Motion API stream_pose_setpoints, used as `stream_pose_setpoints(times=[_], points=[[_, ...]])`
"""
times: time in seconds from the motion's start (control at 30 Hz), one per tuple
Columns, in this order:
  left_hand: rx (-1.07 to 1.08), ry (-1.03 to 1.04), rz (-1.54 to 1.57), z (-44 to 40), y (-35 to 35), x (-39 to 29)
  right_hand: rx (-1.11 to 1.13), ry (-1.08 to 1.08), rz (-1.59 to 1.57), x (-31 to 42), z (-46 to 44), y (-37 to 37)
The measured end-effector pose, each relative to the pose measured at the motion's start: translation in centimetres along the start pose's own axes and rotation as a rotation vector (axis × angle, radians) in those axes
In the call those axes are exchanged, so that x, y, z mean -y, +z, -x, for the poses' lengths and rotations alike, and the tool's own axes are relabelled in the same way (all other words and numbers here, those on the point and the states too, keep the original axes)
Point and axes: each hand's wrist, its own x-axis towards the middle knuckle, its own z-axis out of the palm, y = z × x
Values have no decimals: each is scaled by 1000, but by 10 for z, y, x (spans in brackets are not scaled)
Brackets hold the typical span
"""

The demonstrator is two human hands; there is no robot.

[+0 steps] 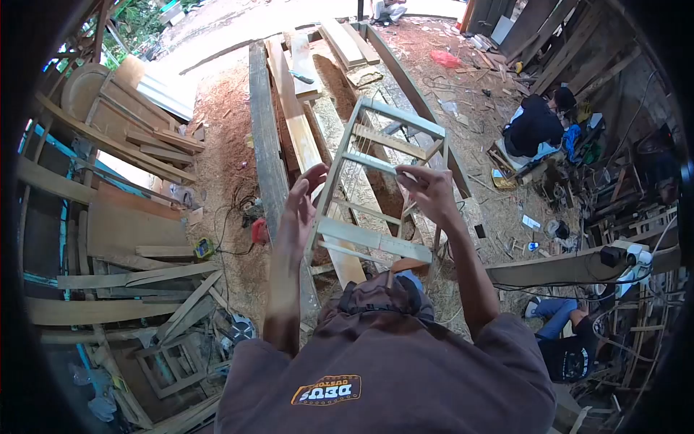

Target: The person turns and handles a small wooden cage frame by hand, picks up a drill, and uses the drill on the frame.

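A pale wooden frame (371, 235) with several crossbars stands upright, slightly tilted, in front of my chest over the long workbench. My left hand (298, 206) is beside its left upright, fingers apart and slightly curved; whether it touches the wood I cannot tell. Over the frame's right side is my right hand (431, 194), its fingertips pressed together by the end of a middle crossbar. Anything between those fingertips is hidden. Behind the frame, long planks (293, 119) lie lengthwise, and a blue-handled tool (301, 77) rests on one of them.
Wood shavings cover the floor. A grey beam (265, 137) edges the bench on the left. Stacked boards (130, 228) fill the left side. One person (536, 126) sits at the right, another (567, 340) at lower right. A red power tool (259, 231) and cables lie left of the bench.
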Motion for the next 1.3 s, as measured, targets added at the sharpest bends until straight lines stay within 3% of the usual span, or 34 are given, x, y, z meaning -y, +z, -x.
stream_pose_setpoints(times=[0.13,0.23,0.33,0.43,0.47,0.5,0.57,0.67,0.77,0.87,1.3], points=[[-244,335,-121,8,-14,7,-37,208,-232,-9,-7,-1],[-299,557,-389,21,6,3,-170,146,-554,-20,-7,16],[-367,662,-730,31,21,9,-207,312,-699,-12,3,27],[-322,668,-706,40,48,29,-223,389,-829,-14,12,40],[-158,577,-647,39,44,38,-205,439,-870,-13,16,43],[-58,320,-496,45,55,35,-187,488,-912,-9,20,46],[17,30,-306,48,66,43,-185,548,-929,-10,26,54],[271,-6,-508,54,64,34,-150,640,-895,-3,38,58],[201,-127,-417,58,63,32,-147,642,-880,4,45,60],[228,-42,-423,57,52,39,-127,666,-911,-6,50,66],[197,-203,-288,59,40,22,-30,666,-961,7,63,72]])
